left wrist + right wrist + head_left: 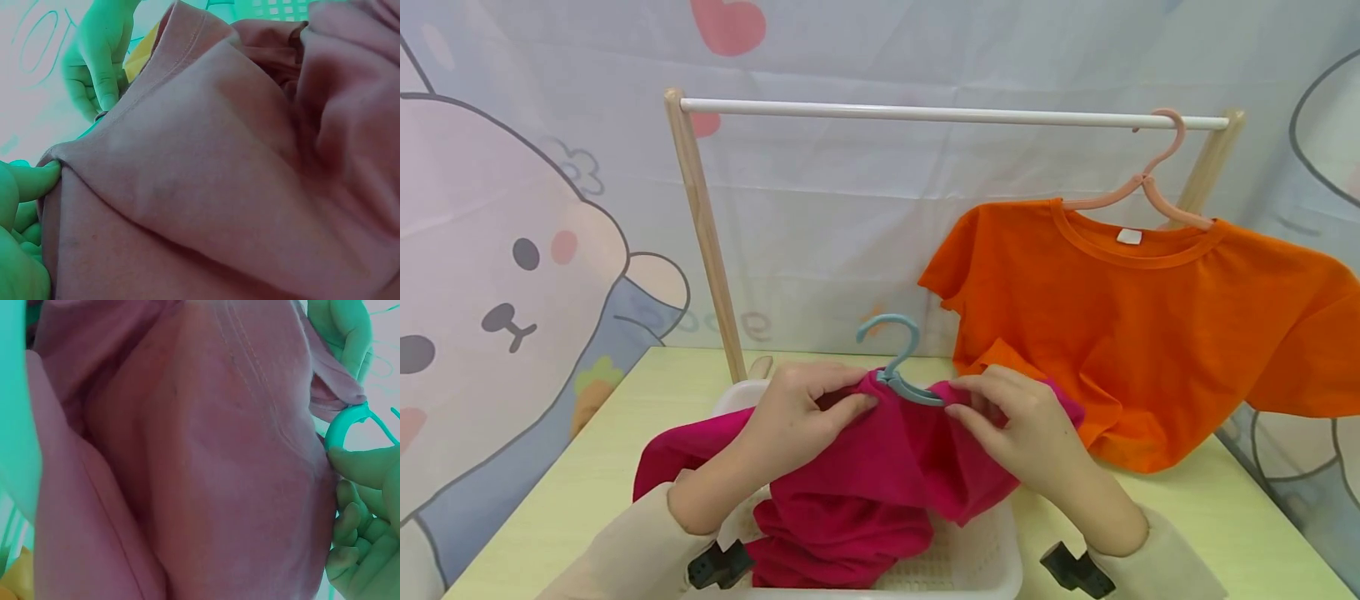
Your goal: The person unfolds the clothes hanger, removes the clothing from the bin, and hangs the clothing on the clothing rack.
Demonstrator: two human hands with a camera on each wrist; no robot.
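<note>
A magenta shirt (842, 467) hangs bunched between both hands in the head view, its lower folds lying in a white basket (1011, 550). A light blue hanger (913, 390) sits in its neck opening, hook up, the left arm hidden under the cloth. My left hand (797, 412) pinches the shirt beside the hanger's centre, thumb against fingers. On the other side, my right hand (1026, 421) pinches the neck edge at the tip of the hanger's visible arm. In the right wrist view, the right thumb touches the hanger (344, 425) where it meets the cloth.
Behind the basket stands a rack with wooden posts and a white rail (925, 111). An orange T-shirt (1105, 325) hangs at its right end on a pink hanger (1165, 150). Everything stands on a pale yellow table (587, 483) before a printed cloth backdrop.
</note>
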